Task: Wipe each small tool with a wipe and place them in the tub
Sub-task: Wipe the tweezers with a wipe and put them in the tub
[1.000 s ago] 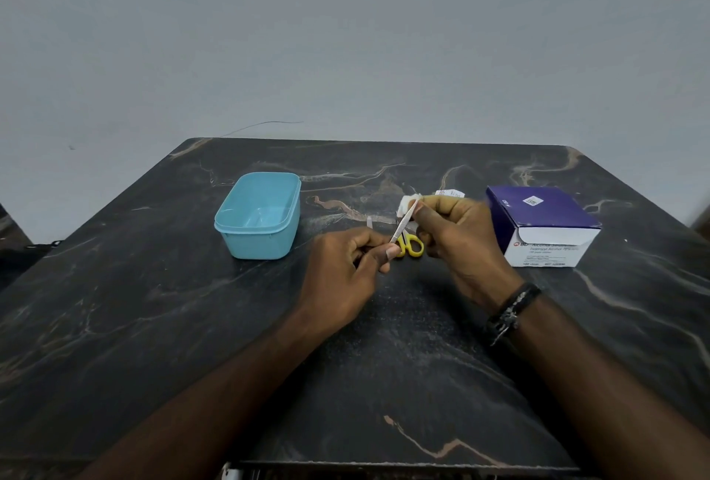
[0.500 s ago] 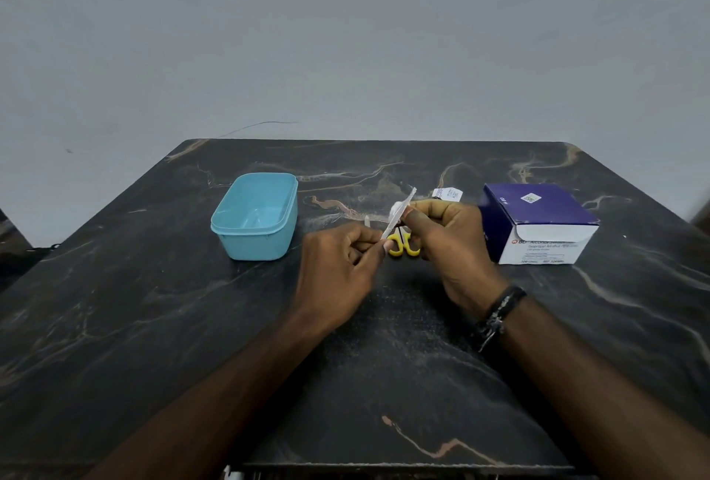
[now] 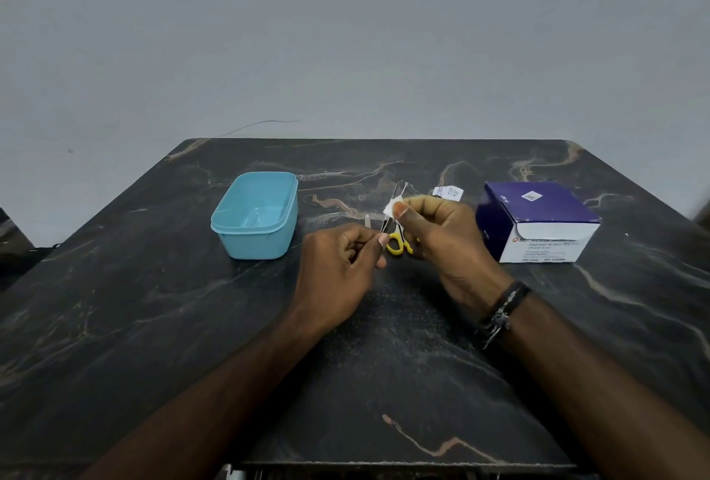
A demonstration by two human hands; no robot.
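My left hand [image 3: 340, 272] pinches the lower end of thin metal tweezers [image 3: 392, 206], which point up and away. My right hand [image 3: 442, 237] pinches a small white wipe [image 3: 390, 207] around the tweezers' shaft, just below the two tips. Yellow-handled scissors [image 3: 397, 243] lie on the table behind and between both hands, mostly hidden. A small metal tool [image 3: 367, 221] lies on the table just left of the tweezers. The light blue tub [image 3: 255, 216] stands open at the left, apart from both hands.
A purple and white box of alcohol swabs [image 3: 538, 222] stands at the right. A torn white swab packet [image 3: 447, 192] lies behind my right hand. The dark marble table [image 3: 153, 326] ends against a grey wall.
The wipe in my right hand has slid up along the tweezers toward the tips. My left hand holds the lower end in about the same place.
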